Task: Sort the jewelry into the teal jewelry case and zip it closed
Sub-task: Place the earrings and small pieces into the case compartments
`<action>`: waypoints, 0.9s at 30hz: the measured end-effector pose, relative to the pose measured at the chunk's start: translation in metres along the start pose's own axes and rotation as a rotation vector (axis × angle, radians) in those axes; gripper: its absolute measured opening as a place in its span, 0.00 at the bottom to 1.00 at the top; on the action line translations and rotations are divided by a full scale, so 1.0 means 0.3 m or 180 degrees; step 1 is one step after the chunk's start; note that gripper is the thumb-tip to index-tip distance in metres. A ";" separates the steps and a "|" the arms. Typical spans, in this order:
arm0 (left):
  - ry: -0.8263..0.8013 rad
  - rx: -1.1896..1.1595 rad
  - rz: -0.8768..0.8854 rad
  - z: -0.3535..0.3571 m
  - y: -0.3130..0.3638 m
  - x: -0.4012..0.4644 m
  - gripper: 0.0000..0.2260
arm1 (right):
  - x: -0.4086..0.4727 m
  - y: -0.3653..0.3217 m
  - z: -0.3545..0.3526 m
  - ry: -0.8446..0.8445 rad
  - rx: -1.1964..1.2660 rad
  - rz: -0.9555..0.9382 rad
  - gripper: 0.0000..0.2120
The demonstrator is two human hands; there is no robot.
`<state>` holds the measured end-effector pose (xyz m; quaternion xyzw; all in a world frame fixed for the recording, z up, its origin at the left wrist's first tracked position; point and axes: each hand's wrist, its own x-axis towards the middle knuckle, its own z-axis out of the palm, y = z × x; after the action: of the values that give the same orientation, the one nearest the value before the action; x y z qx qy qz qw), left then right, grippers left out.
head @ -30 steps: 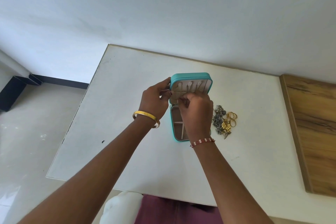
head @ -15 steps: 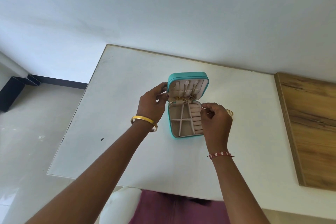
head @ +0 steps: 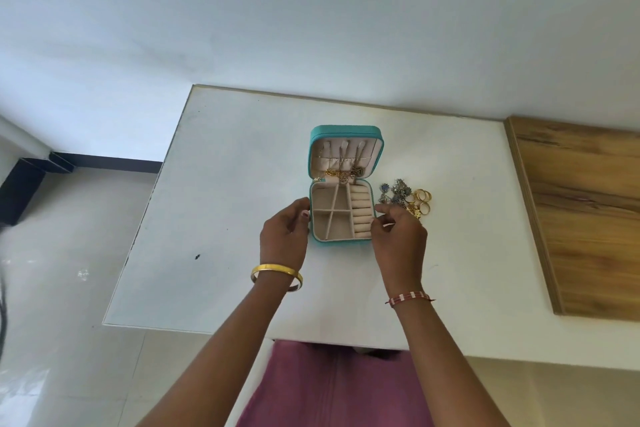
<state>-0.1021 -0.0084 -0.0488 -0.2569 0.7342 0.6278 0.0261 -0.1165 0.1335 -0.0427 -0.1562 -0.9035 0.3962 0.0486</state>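
The teal jewelry case [head: 346, 130] stands open on the white table [head: 225, 184], lid upright. Necklaces [head: 341, 174] hang inside the lid, their pendants bunched at its lower edge. The base compartments and ring rolls look empty. A pile of loose jewelry [head: 405, 197], grey earrings and gold rings, lies just right of the case. My left hand [head: 284, 236] rests against the base's left side, fingers apart. My right hand [head: 398, 242] touches the base's right side, thumb and forefinger close together; nothing is visible between them.
A wooden board [head: 581, 211] borders the table on the right. The wall runs just behind the table's far edge. The table's left edge drops to a pale floor [head: 62, 270]. A purple garment [head: 329, 388] shows at the near edge.
Both hands came down from the lid to the two sides of the base. The necklaces now hang free in the lid, and the jewelry pile is uncovered.
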 end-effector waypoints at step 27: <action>0.0540 0.0419 0.0122 -0.041 -0.019 -0.037 0.15 | -0.040 -0.033 0.069 -0.0204 0.0810 0.0381 0.11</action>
<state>-0.0866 -0.0165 -0.0475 -0.2927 0.7783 0.5546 -0.0313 -0.1119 0.1089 -0.0491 -0.1895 -0.8361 0.5146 0.0154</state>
